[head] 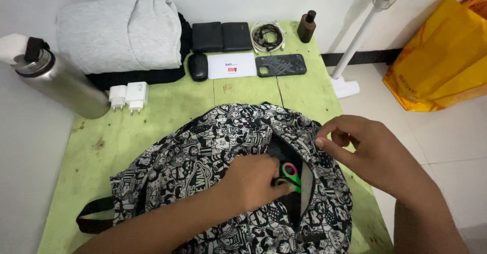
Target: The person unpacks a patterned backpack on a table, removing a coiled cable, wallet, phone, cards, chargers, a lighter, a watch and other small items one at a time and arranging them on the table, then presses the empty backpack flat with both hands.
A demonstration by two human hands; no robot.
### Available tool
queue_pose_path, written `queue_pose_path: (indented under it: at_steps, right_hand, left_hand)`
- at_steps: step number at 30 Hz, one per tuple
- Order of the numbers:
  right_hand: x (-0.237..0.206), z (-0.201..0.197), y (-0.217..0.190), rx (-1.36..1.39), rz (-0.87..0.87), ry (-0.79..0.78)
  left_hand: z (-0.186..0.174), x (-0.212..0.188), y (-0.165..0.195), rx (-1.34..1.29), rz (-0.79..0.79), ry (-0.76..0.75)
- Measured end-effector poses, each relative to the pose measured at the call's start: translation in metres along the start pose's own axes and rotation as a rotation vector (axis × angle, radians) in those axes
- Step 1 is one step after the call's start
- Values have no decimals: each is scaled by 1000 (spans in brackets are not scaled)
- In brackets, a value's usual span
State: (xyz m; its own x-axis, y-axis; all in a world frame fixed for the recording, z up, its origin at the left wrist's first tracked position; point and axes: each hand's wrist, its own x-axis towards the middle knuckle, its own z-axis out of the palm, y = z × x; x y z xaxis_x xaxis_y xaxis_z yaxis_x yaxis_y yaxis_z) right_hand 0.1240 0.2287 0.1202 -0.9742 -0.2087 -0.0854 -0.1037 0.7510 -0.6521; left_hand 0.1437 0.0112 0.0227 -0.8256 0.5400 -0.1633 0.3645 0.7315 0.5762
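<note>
left hand (251, 180) curled, palm down, gripping scissors (290, 176) inside bag (203, 152) opening | right hand (362, 150) arched, pinching bag's zip edge beside opening | bag mid-table (167, 107)

Left hand (252, 181) on green-and-pink scissors (290, 176) inside black-and-white patterned backpack (203, 157); right hand (368, 150) pinching its opening edge.
</note>
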Motion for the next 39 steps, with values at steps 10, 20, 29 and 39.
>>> queue_pose_path:
  at_steps: [10, 20, 29, 39]
  right_hand:
    - [9, 22, 28, 173, -25, -142]
    - [62, 57, 13, 340, -204, -200]
    - [138, 33, 32, 544, -186, 171]
    - [265, 8, 105, 921, -48, 284]
  left_hand:
    - [-29, 2, -35, -337, -15, -29]
    - [-94, 20, -45, -379, 116, 177]
    - [-78, 99, -80, -742, 150, 395]
    - [-95, 234, -118, -1039, 99, 396]
